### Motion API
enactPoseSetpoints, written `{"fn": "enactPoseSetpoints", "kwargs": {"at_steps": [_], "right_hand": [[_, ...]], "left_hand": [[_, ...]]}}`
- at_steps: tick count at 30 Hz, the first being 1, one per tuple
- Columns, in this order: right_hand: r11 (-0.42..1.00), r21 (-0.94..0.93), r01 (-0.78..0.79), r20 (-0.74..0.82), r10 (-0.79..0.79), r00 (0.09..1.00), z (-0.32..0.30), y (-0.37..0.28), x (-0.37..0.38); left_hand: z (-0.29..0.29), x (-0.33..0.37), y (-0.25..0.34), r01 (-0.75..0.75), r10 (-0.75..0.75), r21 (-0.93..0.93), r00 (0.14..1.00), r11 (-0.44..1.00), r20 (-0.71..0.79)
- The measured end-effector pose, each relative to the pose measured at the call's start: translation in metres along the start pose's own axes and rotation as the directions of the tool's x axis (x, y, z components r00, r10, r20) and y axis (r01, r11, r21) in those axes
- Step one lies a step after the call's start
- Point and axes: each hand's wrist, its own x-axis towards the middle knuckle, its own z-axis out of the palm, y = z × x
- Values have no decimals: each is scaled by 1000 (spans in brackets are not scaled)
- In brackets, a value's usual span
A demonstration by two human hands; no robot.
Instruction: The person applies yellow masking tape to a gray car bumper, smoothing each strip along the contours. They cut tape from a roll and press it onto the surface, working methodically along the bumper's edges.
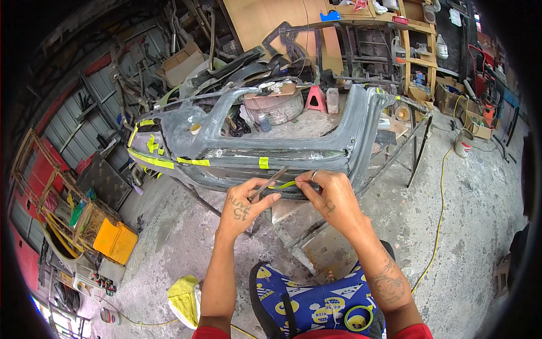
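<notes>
A grey car body side panel (pixel 282 144) lies across a metal stand in front of me, bits of yellow-green masking tape (pixel 263 163) stuck along its lower edge and left end. Over its near edge, my left hand (pixel 240 208) grips a thin, dark, blade-like tool (pixel 270 182) between thumb and fingers. A short strip of yellow-green tape (pixel 284 185) spans the gap between my hands. My right hand (pixel 330 198), wearing a ring, pinches the strip's right end. Whether the left fingers also hold its other end is unclear. A roll of tape (pixel 359 320) rests on my lap.
A small cup (pixel 195 129) sits on the panel's left part. Parts and a pink stand (pixel 316 99) are piled behind. To the right, a yellow cable (pixel 442 209) runs over the floor near a paint can (pixel 463 143). A yellow container (pixel 115 241) stands at left.
</notes>
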Motion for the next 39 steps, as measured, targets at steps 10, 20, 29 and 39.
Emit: {"fn": "enactPoseSetpoints", "kwargs": {"at_steps": [10,20,29,39], "right_hand": [[997,62,-41,-13,42,999,0,12,-8],[993,105,-46,-25,49,998,3,12,-10],[988,136,-66,-28,71,997,3,11,-11],[995,92,-37,2,37,999,1,17,-15]], "left_hand": [[0,5,-9,-90,88,-29,993,995,-85],[-2,5,-9,-59,57,-63,998,996,-40],[3,11,-17,-127,127,-19,992,992,-14],[-7,10,-8,-225,225,105,974,969,12]]}}
